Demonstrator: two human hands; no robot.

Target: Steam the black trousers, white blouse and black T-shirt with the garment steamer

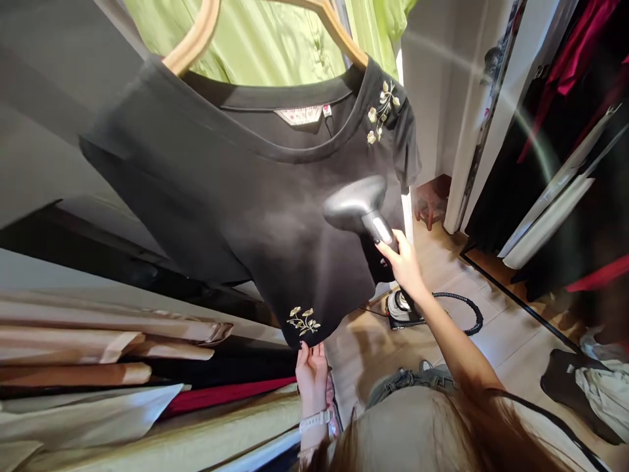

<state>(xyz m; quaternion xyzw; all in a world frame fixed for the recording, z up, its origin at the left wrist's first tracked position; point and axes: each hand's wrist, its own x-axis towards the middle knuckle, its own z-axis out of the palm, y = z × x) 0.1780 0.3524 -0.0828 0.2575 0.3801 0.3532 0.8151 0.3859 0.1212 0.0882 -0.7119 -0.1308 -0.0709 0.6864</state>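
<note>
A black short-sleeved top with gold flower embroidery hangs from a wooden hanger. My right hand is wrapped round the handle of a garment steamer head, which is held against or close to the chest of the top; I cannot tell whether it touches. Pale steam drifts to its left over the cloth. Low down, my left hand pinches the bottom hem just below the embroidered flowers. A watch with a pale strap sits on the left wrist.
Behind the top hangs a light green garment. The steamer base with its black hose stands on the wooden floor. Folded fabrics lie at lower left; dark and red clothes hang at right. A small reddish stool stands behind.
</note>
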